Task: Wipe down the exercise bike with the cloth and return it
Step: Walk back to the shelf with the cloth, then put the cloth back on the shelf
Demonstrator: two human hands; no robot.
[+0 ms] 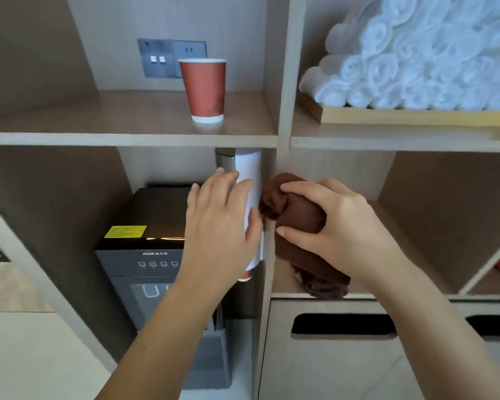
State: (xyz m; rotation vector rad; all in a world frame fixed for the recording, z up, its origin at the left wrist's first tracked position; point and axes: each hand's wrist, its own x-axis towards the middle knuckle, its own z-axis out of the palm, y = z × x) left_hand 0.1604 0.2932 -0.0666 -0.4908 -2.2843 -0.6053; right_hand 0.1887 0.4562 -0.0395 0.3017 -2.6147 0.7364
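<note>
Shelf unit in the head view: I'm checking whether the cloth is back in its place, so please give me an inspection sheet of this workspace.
Surface: wooden shelf unit with open compartments.
Job's things: brown cloth, bunched, in the lower right compartment with its lower end on the floor of it; exercise bike not in view.
Clutter: red paper cup upright on the upper left shelf; rolled white towels stacked on a tray, upper right.
Hands: right hand grips the cloth; left hand open, fingers straight over the white cup tube.
Cables: nothing seen.
Surroundings: black water dispenser lower left; switch and socket plate on the back wall.
</note>
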